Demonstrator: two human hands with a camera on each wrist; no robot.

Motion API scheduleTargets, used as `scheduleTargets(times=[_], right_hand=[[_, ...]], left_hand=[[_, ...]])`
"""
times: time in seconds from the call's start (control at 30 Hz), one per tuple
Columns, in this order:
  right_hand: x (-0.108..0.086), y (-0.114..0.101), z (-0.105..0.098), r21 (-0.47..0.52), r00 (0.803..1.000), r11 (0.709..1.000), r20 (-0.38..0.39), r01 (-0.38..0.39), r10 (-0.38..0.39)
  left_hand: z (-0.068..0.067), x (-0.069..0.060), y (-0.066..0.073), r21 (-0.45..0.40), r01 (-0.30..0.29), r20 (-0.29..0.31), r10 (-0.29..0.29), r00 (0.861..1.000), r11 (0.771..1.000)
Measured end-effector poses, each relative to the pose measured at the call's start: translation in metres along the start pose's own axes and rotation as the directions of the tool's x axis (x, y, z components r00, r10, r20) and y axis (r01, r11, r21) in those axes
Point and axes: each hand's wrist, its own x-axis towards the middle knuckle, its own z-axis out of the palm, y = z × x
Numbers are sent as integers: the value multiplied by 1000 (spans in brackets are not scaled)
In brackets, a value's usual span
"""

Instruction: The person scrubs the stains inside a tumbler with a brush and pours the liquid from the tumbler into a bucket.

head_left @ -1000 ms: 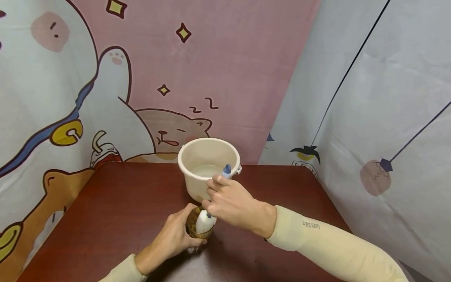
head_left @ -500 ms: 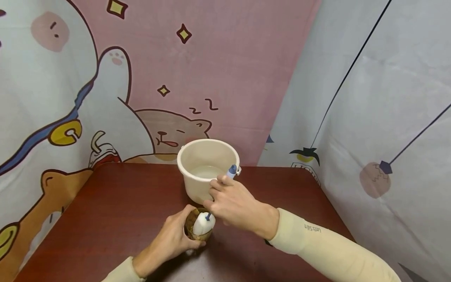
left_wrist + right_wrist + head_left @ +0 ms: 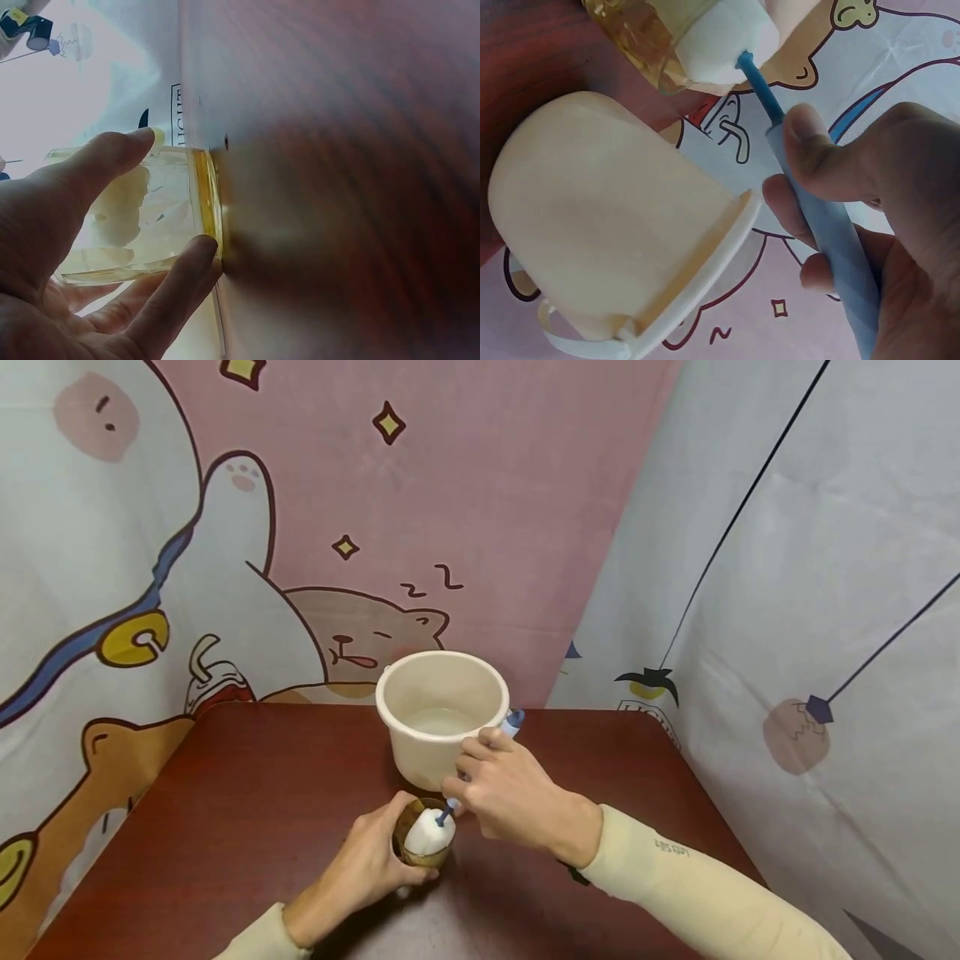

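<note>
My left hand (image 3: 367,864) curls round an amber glass cup (image 3: 176,202) that stands on the table, thumb on one side and fingers on the other. Inside the cup's mouth sits the white sponge head of a cup brush (image 3: 731,41). My right hand (image 3: 517,789) grips the brush's blue handle (image 3: 817,217), which leans up and to the right out of the cup. In the right wrist view a thin blue neck joins the handle to the sponge. The sponge's lower part shows only through the glass.
A cream bucket (image 3: 405,752) with some water in it stands just behind the hands, its handle hinge on the right side. The reddish-brown table (image 3: 262,777) reaches to a cartoon-printed cloth backdrop (image 3: 510,510) at the back and sides.
The brush handle has tilted further to the right, with my right hand moving slightly right. The sponge has shifted within the cup and shows more of its top. My left hand stays nearly still.
</note>
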Motion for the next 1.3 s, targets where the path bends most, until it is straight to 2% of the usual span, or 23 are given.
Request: scheduleTargets(times=[0.3,0.63,1.1,1.3], right_hand=[[-5,-7,4,50,996,998,-82,-30,34],[-7,-9,7,4,990,1000,-141,-24,24],[-3,-11,10,-23,989,999,-145,-39,35],[2,-10,10,-65,994,998,-105,-6,-1]], left_hand=[[-1,0,0,12,15,5,-15,1000,1000],[1,2,0,11,32,7,-32,999,999],[0,2,0,1,22,5,-22,1000,1000],[0,3,1,11,28,9,-28,1000,1000]])
